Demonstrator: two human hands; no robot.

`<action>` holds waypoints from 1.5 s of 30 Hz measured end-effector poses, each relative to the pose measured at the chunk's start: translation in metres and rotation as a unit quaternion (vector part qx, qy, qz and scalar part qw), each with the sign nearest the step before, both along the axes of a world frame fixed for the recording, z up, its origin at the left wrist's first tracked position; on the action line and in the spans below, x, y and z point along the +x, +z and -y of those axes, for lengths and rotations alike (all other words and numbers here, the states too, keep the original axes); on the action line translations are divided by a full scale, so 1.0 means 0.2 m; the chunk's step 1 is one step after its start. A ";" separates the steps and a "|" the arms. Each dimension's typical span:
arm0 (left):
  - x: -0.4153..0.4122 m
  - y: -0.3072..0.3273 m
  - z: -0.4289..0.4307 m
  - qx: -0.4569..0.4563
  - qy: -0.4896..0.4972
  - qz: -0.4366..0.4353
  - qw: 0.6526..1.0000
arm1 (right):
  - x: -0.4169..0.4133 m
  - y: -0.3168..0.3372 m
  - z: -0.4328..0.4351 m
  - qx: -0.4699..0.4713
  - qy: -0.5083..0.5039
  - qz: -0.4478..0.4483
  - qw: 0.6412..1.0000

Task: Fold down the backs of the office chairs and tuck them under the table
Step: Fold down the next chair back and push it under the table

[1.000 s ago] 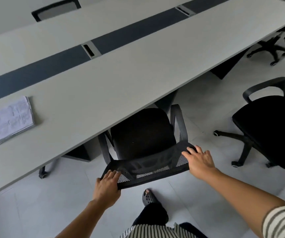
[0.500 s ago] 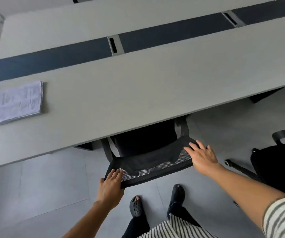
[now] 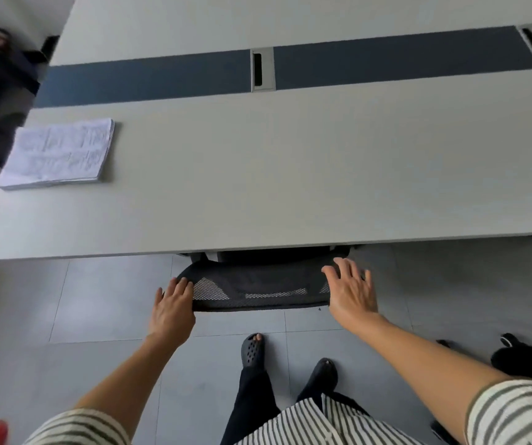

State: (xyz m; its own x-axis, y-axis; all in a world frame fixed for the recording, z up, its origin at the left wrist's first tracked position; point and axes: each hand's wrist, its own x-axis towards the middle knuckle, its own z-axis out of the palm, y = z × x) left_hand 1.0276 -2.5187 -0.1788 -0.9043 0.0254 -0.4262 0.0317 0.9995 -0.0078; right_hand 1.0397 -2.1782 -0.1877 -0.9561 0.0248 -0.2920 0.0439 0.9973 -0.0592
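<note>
Step in hand: the tuck-in, fold apparently done

Chair back [image 3: 258, 289], black mesh, lies flat at lower centre of frame. Its far edge sits under the near edge of the table [image 3: 290, 187]; of the seat I see only a dark strip below the top.

Left hand [image 3: 171, 311] is on the back's left corner, fingers laid nearly straight over the mesh, thumb out to the side, wrapped round nothing I can see. Right hand [image 3: 351, 292] is on the right corner, fingers spread and straight, palm at the rim. Both read as flat pushing contact, not a grasp.

My judgement: this chair is nearly finished, with part of the folded back proud of the table edge.

Next move calls for a short, even shove from both palms so the chair rolls in straight. The risk is the back catching on the underside of the top.

Then the second chair [image 3: 530, 361], a dark shape at the lower right edge; I cannot tell whether its back is folded.

Stack of papers [image 3: 59, 155] at upper left, well apart from the work
</note>
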 end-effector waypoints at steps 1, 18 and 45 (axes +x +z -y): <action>-0.03 0.00 0.03 -0.006 -0.002 -0.005 1.000 | 0.01 -0.01 0.04 -0.005 0.003 0.004 1.000; -0.16 -0.02 0.14 -0.008 -0.180 0.020 0.983 | 0.00 0.05 0.06 0.026 -0.033 0.053 0.998; 0.75 0.41 -1.24 0.297 -0.389 0.195 0.850 | 2.28 0.33 -0.20 -0.228 -0.628 -0.149 0.729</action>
